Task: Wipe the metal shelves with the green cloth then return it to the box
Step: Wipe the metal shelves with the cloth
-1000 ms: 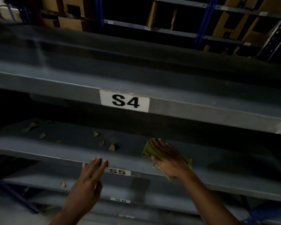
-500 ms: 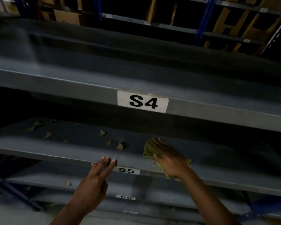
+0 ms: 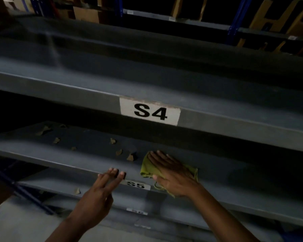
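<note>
The grey metal shelf (image 3: 87, 154) with the label S5 (image 3: 138, 185) on its front edge carries several small brown scraps (image 3: 130, 157), spread over its left half. A green cloth (image 3: 149, 167) lies flat on this shelf, just right of the nearest scrap, and one corner hangs over the front edge. The shelf above (image 3: 217, 95), with the label S4 (image 3: 150, 111), looks bare. One more scrap (image 3: 76, 190) lies on the lower shelf (image 3: 56, 185)

One head-worn wide view only, so nothing was shared; it looked forward and down, tilted, close on the S4 label (image 3: 150, 111); the S5 shelf (image 3: 87, 163) sat within arm's reach below.
</note>
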